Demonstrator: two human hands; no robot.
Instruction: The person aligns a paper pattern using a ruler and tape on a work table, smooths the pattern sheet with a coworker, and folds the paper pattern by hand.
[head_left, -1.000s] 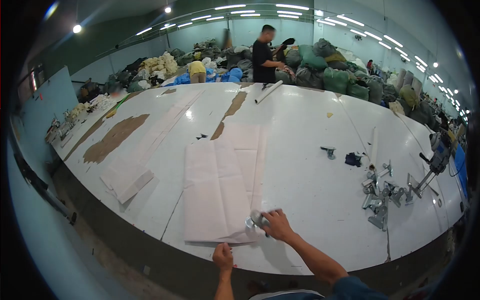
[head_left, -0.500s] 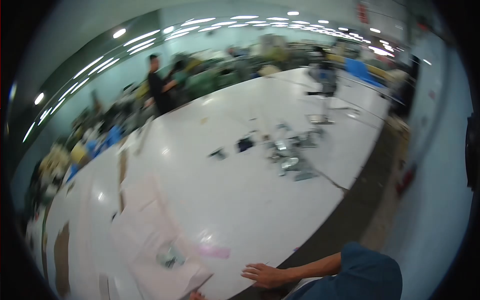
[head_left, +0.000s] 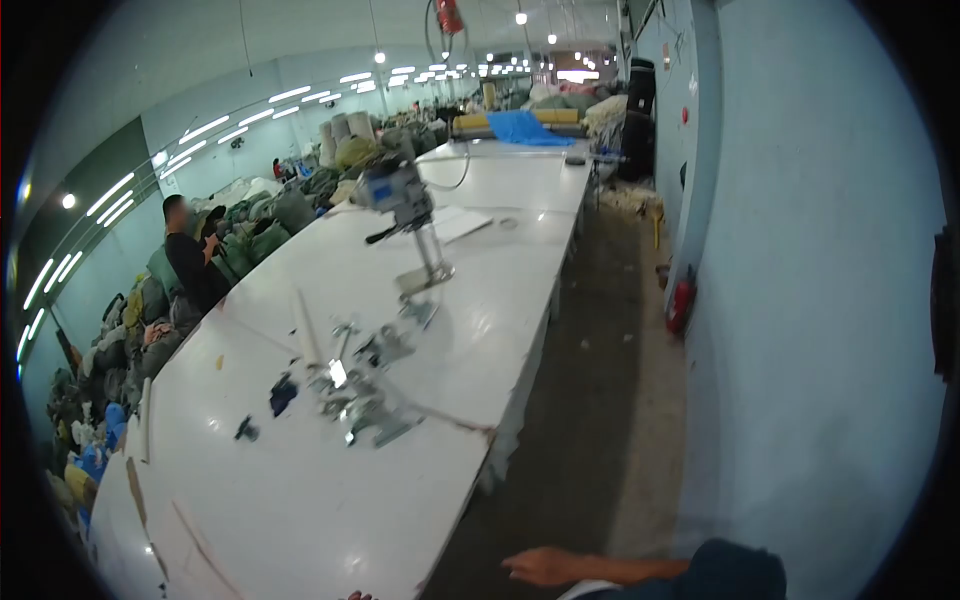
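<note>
My right hand is held over the aisle beside the long white table, with nothing visible in it. Its fingers point left and look loosely apart, though they are small and slightly blurred. Of my left hand, only fingertips show at the bottom edge, by the near end of the table; the rest is out of frame. Farther along the table lies a pile of metal clamps, with a dark scrap to its left. Beyond the pile stands an upright cloth-cutting machine on its flat base.
The aisle floor runs along the table's right side to a pale blue wall. A fire extinguisher stands by that wall. Across the table a person in dark clothes stands before heaped sacks. Blue sheeting lies at the far end.
My view has swung right and up, so the aisle and wall show more. The pink sheet has left view. My right hand now appears over the aisle instead of the table edge.
</note>
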